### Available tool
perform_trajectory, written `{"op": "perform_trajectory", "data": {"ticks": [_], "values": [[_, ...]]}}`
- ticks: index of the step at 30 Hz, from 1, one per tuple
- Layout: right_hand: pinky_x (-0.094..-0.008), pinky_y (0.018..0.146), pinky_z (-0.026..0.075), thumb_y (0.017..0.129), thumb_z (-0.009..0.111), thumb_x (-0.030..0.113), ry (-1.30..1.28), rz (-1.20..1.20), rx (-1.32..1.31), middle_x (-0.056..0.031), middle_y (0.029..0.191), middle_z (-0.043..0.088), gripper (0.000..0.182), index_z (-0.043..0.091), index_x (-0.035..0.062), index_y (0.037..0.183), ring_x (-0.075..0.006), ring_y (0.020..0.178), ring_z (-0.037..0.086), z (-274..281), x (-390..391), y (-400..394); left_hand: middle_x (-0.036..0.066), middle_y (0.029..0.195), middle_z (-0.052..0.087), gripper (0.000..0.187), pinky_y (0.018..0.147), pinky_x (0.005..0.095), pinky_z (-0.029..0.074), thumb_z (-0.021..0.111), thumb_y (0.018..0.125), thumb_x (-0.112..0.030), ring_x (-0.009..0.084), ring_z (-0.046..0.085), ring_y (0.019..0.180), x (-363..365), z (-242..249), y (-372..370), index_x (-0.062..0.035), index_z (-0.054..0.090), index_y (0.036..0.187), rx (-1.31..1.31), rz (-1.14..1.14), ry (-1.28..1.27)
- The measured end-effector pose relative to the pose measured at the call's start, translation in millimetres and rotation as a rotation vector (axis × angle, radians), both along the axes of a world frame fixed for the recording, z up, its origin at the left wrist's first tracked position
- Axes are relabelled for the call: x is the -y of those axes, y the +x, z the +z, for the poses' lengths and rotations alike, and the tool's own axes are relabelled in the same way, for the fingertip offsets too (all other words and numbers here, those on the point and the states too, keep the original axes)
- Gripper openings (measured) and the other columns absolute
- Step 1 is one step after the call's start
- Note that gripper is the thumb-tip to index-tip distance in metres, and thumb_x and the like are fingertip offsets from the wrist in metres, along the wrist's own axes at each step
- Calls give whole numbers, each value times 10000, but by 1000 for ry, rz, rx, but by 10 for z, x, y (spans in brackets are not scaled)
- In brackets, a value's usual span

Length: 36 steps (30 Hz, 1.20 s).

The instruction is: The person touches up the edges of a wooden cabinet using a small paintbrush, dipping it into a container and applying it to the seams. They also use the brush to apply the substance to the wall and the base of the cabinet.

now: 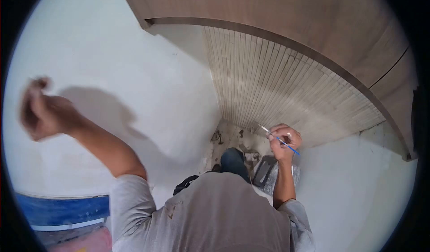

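While the right hand (pixel 286 135), toward 4 o'clock, pinches what looks like a slim blue-handled brush (pixel 281 140), its tip angled to 10 o'clock, the left hand (pixel 42 111) is out at 9 o'clock before the white wall (pixel 174 82), too blurred to tell whether it grips anything. Farther off, a ribbed panel (pixel 277 86) spreads around 2 o'clock. Fine brushwork seems in hand; a next stroke would call for a steady wrist.
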State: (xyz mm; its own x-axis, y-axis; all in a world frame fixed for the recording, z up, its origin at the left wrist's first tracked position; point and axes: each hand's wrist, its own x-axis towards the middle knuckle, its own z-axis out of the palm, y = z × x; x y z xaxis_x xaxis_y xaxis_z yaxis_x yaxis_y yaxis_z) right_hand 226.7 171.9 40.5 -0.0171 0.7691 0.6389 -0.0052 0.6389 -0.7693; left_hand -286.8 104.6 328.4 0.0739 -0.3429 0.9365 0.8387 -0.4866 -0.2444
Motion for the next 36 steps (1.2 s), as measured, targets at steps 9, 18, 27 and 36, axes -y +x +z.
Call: {"op": "perform_trajectory", "data": {"ticks": [9, 18, 27, 36], "values": [[-339, 644, 543, 717, 697, -78, 714, -105, 280, -121, 757, 704, 186, 640, 31, 857, -225, 642, 679, 1374, -194, -567, 88, 635, 595, 225, 541, 318, 419, 561, 640, 161, 245, 541, 556, 62, -1833, 1183, 29, 668, 787, 129, -34, -421], [-336, 720, 542, 703, 692, -89, 911, -387, 349, -93, 780, 731, 224, 656, 38, 883, -192, 693, 681, 1858, -232, -1011, 72, 639, 600, 265, 534, 319, 431, 489, 660, 159, 219, 518, 554, 416, -2122, 1068, 7, 644, 813, 214, -186, -379], [-300, 689, 520, 654, 709, 9, 1014, -256, 537, -7, 762, 736, 193, 691, 108, 819, -148, 630, 657, 2338, -559, -1451, 51, 683, 631, 223, 580, 345, 506, 658, 623, 97, 228, 614, 611, 628, -2098, 908, -55, 687, 783, 152, -294, -594], [-315, 600, 487, 678, 741, 26, 1095, -29, 860, 15, 682, 661, 172, 676, 122, 805, -166, 603, 639, 2891, -746, -1799, 28, 711, 618, 195, 566, 349, 486, 685, 635, 54, 217, 612, 607, 624, -2176, 826, -72, 696, 783, 79, -369, -579]]}}
